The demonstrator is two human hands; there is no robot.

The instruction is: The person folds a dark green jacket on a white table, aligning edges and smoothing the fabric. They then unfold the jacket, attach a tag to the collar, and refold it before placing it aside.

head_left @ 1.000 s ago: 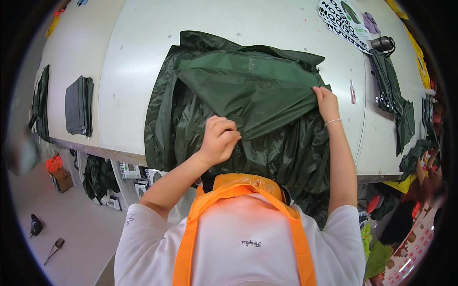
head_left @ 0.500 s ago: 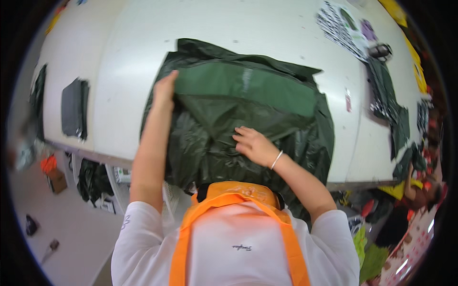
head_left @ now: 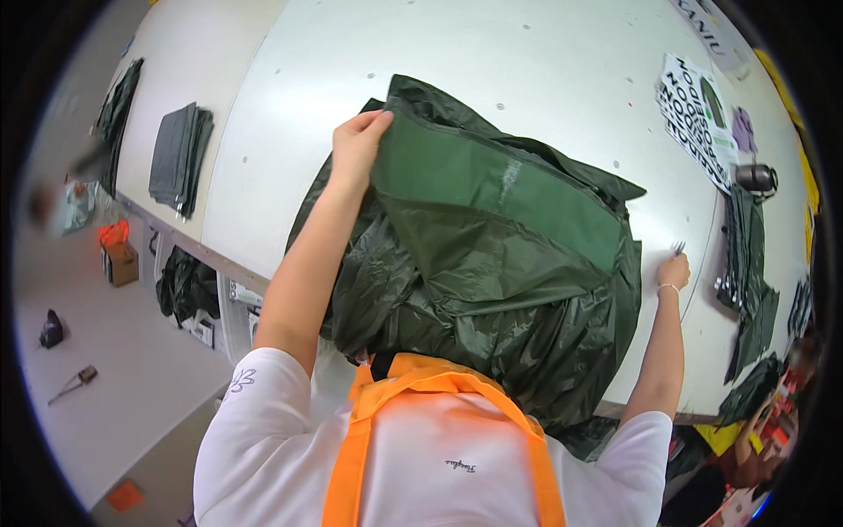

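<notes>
A large piece of dark green, shiny waterproof fabric (head_left: 492,255) lies crumpled on the white table in front of me, draping over its near edge. Across its upper part runs a smoother green panel (head_left: 457,162) with a small grey print. My left hand (head_left: 356,145) is closed at the panel's upper left corner, the thumb on top of the fabric. Out to the right of the fabric, my right hand (head_left: 673,270) is closed round a small silver tool with pointed prongs (head_left: 679,248); most of the tool is hidden in the fingers.
Folded dark fabric (head_left: 178,154) is stacked on the left of the white table (head_left: 351,44). At the right are printed sheets (head_left: 694,114), a black cylindrical object (head_left: 755,178) and packed dark green pieces (head_left: 745,255). A cardboard box (head_left: 121,263) stands on the floor. Another person (head_left: 746,452) is at lower right.
My right hand has left the middle of the fabric, moved right and taken up the small silver tool from the table. My left hand now pinches the panel's corner. The view has turned somewhat.
</notes>
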